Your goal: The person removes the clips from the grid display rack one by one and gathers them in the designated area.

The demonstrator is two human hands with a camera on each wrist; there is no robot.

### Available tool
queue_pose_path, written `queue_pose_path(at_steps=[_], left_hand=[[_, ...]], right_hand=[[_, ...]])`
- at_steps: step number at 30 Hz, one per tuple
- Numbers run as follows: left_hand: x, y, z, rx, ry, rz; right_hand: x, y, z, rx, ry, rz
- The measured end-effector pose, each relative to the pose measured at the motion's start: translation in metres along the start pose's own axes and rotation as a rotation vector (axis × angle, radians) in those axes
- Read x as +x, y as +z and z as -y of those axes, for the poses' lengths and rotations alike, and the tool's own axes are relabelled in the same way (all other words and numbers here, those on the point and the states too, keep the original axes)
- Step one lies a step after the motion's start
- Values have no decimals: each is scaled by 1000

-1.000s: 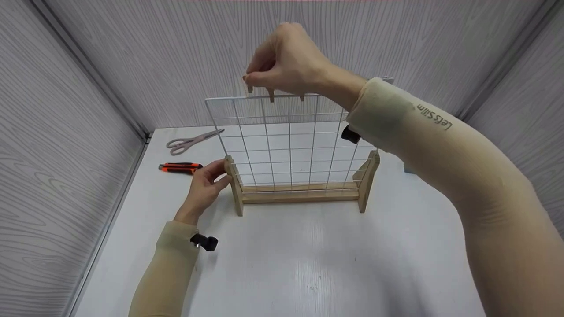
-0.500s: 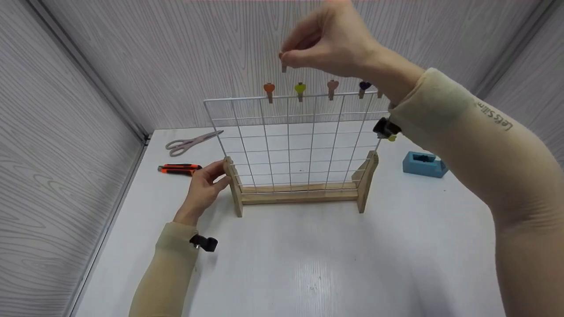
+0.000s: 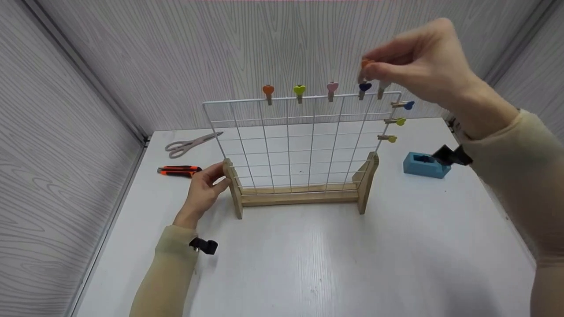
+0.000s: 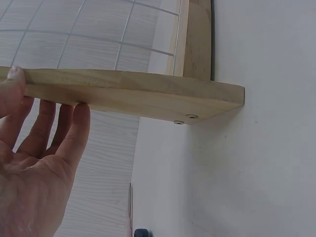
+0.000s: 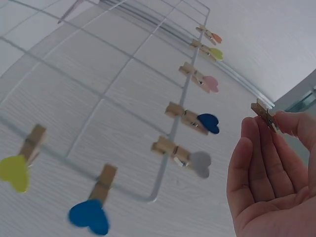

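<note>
Raised above the right end of the wire grid (image 3: 288,137), the right hand (image 3: 429,68) pinches a clothespin (image 5: 262,112), mostly hidden in the head view. The left hand (image 3: 202,190), thumb cropped in its wrist view, grips the wooden stand (image 3: 299,199).

You moved your right hand (image 3: 434,66) from the left part of the top bar of the white wire grid (image 3: 246,100) up and over to the right, bringing the small wooden clip with an orange heart (image 3: 367,63) near the wooden clip with a navy heart (image 3: 365,86). Your beige fabric sleeve (image 3: 520,176) swung outward, uncovering the wooden clip with a blue heart (image 3: 409,105) and the grid's upper right corner. The light-blue blocky holder (image 3: 416,167), almost hidden a second earlier, came into view.
</note>
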State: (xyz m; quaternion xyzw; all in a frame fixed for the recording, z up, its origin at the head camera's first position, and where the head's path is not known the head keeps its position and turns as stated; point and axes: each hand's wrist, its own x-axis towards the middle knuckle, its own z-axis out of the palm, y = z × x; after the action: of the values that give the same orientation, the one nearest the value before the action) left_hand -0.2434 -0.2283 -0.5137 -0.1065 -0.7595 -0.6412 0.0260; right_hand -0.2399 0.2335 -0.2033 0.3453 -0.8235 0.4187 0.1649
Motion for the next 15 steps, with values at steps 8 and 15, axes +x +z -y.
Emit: queue_pose_path(at_steps=[8, 15], left_hand=[[-3, 1, 0, 0, -1, 2], [-3, 4, 1, -13, -3, -2]], right_hand=[[-65, -30, -38, 71, 185, -168], [-135, -34, -87, 190, 347, -222]])
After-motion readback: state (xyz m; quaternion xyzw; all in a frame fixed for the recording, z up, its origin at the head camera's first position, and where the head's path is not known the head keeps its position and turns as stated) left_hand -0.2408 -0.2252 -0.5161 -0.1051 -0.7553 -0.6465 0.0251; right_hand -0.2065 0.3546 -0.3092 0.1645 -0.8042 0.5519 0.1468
